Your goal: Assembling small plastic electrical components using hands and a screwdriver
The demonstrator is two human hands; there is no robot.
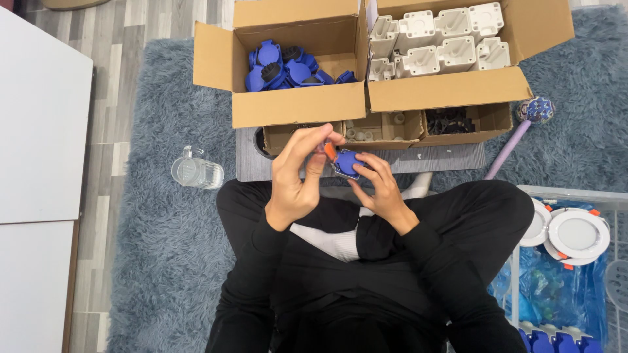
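A person dressed in black is sitting cross-legged on a grey shaggy rug (163, 261), working over the lap with both hands. The left hand (297, 176) is closing its fingertips on a small orange piece (330, 151), which is touching the top corner of a blue plastic cover (347, 163). The right hand (379, 186) is gripping that cover from below and from the side, holding it tilted just above the knees.

In front of the hands, an open cardboard box (297, 104) is holding a heap of similar blue covers (288, 65), and just beside it a second carton (451, 88) is holding rows of white plastic housings (435, 39). Nearer the person, a low divided box (386, 134) is carrying small pale and dark parts, too small to tell apart.

A clear glass jug (196, 171) is lying on the rug well to the left. At the right edge, a clear bin (569, 196) is holding round white light fittings (579, 234).
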